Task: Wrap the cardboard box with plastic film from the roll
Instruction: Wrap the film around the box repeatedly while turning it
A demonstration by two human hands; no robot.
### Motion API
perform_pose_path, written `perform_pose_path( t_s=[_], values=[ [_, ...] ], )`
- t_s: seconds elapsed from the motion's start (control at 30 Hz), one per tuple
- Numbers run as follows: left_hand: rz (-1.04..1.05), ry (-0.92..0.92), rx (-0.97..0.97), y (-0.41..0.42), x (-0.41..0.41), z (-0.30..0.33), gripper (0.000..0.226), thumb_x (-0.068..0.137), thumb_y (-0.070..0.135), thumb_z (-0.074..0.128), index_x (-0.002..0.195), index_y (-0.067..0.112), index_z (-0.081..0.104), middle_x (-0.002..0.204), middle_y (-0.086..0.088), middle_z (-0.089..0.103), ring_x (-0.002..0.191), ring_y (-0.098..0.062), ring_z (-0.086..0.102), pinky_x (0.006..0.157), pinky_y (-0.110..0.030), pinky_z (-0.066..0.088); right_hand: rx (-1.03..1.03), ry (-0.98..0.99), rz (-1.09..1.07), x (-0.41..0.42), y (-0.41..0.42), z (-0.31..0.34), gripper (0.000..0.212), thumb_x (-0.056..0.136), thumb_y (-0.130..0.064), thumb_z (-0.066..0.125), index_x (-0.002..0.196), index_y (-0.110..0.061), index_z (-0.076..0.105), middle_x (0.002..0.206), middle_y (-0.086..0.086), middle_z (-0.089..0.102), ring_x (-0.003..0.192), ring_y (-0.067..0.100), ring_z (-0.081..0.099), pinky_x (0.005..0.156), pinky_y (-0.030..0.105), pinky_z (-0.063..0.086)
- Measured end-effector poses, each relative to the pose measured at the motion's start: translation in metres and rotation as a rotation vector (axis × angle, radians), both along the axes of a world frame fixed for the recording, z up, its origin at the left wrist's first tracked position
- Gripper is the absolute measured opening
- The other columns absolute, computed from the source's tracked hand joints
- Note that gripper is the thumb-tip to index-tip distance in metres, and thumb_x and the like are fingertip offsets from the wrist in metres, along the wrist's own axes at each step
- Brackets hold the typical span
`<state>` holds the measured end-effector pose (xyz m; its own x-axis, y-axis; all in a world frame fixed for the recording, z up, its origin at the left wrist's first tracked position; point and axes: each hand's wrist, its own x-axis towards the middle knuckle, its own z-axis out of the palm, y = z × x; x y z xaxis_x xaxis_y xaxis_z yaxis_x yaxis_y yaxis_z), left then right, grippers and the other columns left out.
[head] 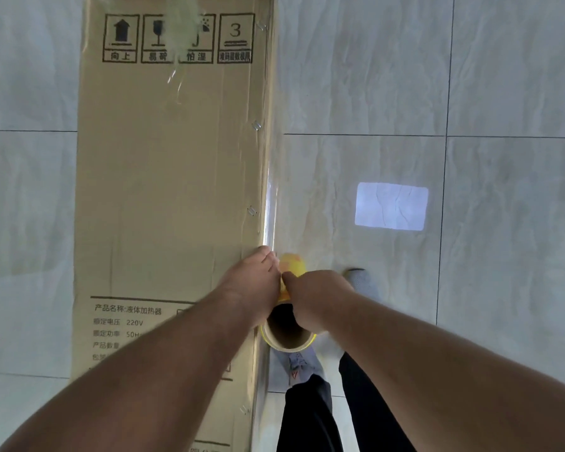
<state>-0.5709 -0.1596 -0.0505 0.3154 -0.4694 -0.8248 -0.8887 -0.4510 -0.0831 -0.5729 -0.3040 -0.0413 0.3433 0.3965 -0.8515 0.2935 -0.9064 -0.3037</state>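
A tall brown cardboard box [170,177] with printed handling symbols and a product label fills the left-middle of the head view. Clear plastic film [270,210] runs stretched along its right edge, with a crinkled piece near the top. The film roll [289,334], with a yellow rim and a hollow cardboard core, stands upright beside the box's right edge. My left hand [252,282] grips the roll from the left, fingers against the box edge. My right hand [317,298] grips the roll from the right. Both hands hide most of the roll.
Pale marbled floor tiles [470,76] surround the box, with a bright rectangular light patch [391,205] to the right. My own dark trouser legs [310,415] and grey shoes [361,278] stand just right of the box, below the roll.
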Motion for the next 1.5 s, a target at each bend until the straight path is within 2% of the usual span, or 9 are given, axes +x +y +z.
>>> perform_pose_path(
  t_s=[0.13, 0.3, 0.47, 0.7, 0.9, 1.0, 1.07, 1.3, 1.5],
  values=[
    [-0.007, -0.017, 0.024, -0.003, 0.001, -0.001, 0.057, 0.104, 0.032, 0.042, 0.153, 0.005, 0.040, 0.156, -0.020, 0.045, 0.146, -0.035, 0.037, 0.125, -0.050, 0.009, -0.014, 0.060, -0.659, -0.041, -0.013, 0.003, 0.071, 0.096, -0.022, 0.050, 0.160, -0.030, 0.021, 0.133, 0.006, 0.060, 0.113, 0.032, 0.063, 0.081, 0.037, 0.050],
    [-0.037, -0.040, 0.063, -0.012, -0.001, 0.007, 0.053, 0.106, 0.031, 0.040, 0.155, 0.012, 0.043, 0.163, -0.020, 0.032, 0.150, -0.035, 0.030, 0.125, -0.051, 0.009, 0.033, 0.196, -1.058, -0.076, -0.002, 0.001, 0.067, 0.095, -0.015, 0.044, 0.158, -0.032, 0.027, 0.105, 0.002, 0.061, 0.089, 0.027, 0.060, 0.074, 0.030, 0.045],
    [0.007, -0.002, 0.005, -0.004, -0.002, 0.009, 0.054, 0.107, 0.031, 0.040, 0.157, 0.013, 0.038, 0.171, -0.014, 0.012, 0.157, -0.030, 0.011, 0.127, -0.049, 0.003, 0.016, 0.185, -0.942, -0.069, 0.000, -0.003, 0.069, 0.097, -0.015, 0.043, 0.162, -0.029, 0.022, 0.110, 0.005, 0.059, 0.090, 0.026, 0.060, 0.072, 0.030, 0.047],
    [0.073, -0.033, 0.029, -0.012, -0.029, 0.010, 0.062, 0.107, 0.029, 0.039, 0.160, 0.002, 0.022, 0.169, -0.018, 0.017, 0.157, -0.034, 0.013, 0.127, -0.050, 0.003, -0.108, 0.132, -0.343, -0.067, -0.020, 0.007, 0.083, 0.096, -0.009, 0.057, 0.166, -0.023, 0.012, 0.121, 0.011, 0.062, 0.110, 0.034, 0.065, 0.074, 0.039, 0.051],
    [0.031, -0.044, 0.070, -0.013, -0.033, 0.012, 0.065, 0.107, 0.032, 0.039, 0.161, 0.003, 0.018, 0.168, -0.021, 0.019, 0.156, -0.037, 0.015, 0.126, -0.053, 0.004, -0.063, 0.058, 0.043, -0.068, -0.002, 0.015, 0.064, 0.101, -0.009, 0.053, 0.160, -0.016, 0.030, 0.118, 0.010, 0.065, 0.109, 0.035, 0.067, 0.071, 0.041, 0.048],
    [0.031, 0.009, 0.067, -0.009, -0.039, 0.010, 0.063, 0.107, 0.035, 0.035, 0.161, 0.009, 0.020, 0.166, -0.021, 0.024, 0.154, -0.037, 0.020, 0.126, -0.051, 0.005, -0.026, 0.007, 0.161, -0.065, 0.013, 0.015, 0.040, 0.103, -0.011, 0.051, 0.143, -0.014, 0.055, 0.127, 0.005, 0.067, 0.116, 0.030, 0.065, 0.077, 0.035, 0.041],
    [-0.003, -0.005, 0.066, -0.006, -0.047, 0.011, 0.060, 0.106, 0.034, 0.036, 0.159, 0.007, 0.028, 0.165, -0.020, 0.029, 0.153, -0.036, 0.025, 0.126, -0.051, 0.006, -0.035, -0.023, 0.062, -0.074, 0.014, 0.015, 0.036, 0.101, -0.012, 0.051, 0.137, -0.015, 0.055, 0.126, 0.005, 0.068, 0.114, 0.030, 0.066, 0.076, 0.034, 0.040],
    [-0.032, -0.026, 0.137, -0.009, -0.062, 0.011, 0.064, 0.104, 0.034, 0.037, 0.159, 0.001, 0.028, 0.168, -0.018, 0.022, 0.156, -0.034, 0.017, 0.126, -0.051, 0.004, -0.002, 0.277, -1.112, -0.140, 0.002, -0.003, 0.070, 0.096, -0.017, 0.045, 0.160, -0.032, 0.021, 0.118, 0.006, 0.063, 0.095, 0.028, 0.067, 0.074, 0.039, 0.060],
    [-0.086, 0.041, 0.132, -0.003, -0.060, 0.021, 0.062, 0.106, 0.034, 0.029, 0.161, 0.007, 0.025, 0.167, -0.017, 0.025, 0.155, -0.030, 0.023, 0.126, -0.048, 0.007, -0.071, 0.231, -0.751, -0.145, -0.008, 0.011, 0.088, 0.100, -0.011, 0.048, 0.167, -0.026, -0.006, 0.106, 0.008, 0.057, 0.088, 0.025, 0.055, 0.072, 0.034, 0.045]
  ],
)
